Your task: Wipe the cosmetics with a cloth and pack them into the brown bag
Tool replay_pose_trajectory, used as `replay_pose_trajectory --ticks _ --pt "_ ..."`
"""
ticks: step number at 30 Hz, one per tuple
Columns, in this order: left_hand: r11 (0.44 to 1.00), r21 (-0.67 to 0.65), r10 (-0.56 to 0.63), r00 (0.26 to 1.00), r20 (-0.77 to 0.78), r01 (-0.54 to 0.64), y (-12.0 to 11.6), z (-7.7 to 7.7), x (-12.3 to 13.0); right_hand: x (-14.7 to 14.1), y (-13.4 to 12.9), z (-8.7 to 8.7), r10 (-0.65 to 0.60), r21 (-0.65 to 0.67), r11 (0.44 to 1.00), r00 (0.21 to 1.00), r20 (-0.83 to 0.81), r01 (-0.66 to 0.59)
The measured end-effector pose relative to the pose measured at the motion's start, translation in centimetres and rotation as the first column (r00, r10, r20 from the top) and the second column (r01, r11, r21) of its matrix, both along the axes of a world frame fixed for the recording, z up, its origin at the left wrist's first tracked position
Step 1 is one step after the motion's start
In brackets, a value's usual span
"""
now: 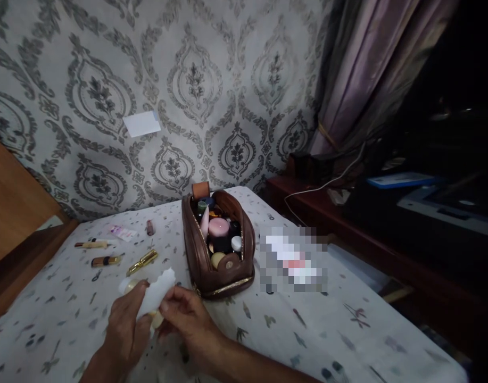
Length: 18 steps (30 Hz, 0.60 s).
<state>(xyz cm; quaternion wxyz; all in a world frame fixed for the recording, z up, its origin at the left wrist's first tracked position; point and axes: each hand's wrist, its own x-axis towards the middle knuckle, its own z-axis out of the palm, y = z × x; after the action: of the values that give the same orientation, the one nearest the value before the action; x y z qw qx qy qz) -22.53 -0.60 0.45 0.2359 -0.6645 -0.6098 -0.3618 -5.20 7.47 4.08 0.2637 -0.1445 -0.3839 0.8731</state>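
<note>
My left hand [124, 324] is closed around a small cream-coloured item [130, 287], whose kind I cannot make out. A white piece of paper with a ragged edge [159, 290] lies against it, between my two hands. With fingers pinched, my right hand [190, 319] grips the paper's lower right side. Just beyond my hands stands a brown cosmetic bag [193, 266], unzipped and full of jars and tubes, among them a pink-lidded jar [218, 227]. A gold tube [142, 262] lies on the cloth close to my left hand.
Several small cosmetics, including a brown-and-gold tube [105, 261] and a pink-and-white packet [123, 232], lie on the patterned cloth [244, 340] at left. A blurred-out item [294, 260] sits right of the bag. Behind are a wallpapered wall and a dark red ledge [279, 186] with a white cable.
</note>
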Motion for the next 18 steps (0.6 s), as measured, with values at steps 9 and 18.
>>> replay_pose_trajectory --ticks 9,18 --pt "0.999 0.01 0.044 0.998 -0.033 -0.043 0.6 3.1 2.6 0.4 -0.2 -1.0 -0.074 0.021 0.997 0.997 0.016 0.074" --pt "0.962 -0.16 0.273 0.783 0.558 -0.222 0.3 1.0 3.9 0.8 -0.4 -0.8 -0.166 0.317 0.938 0.984 0.06 0.139"
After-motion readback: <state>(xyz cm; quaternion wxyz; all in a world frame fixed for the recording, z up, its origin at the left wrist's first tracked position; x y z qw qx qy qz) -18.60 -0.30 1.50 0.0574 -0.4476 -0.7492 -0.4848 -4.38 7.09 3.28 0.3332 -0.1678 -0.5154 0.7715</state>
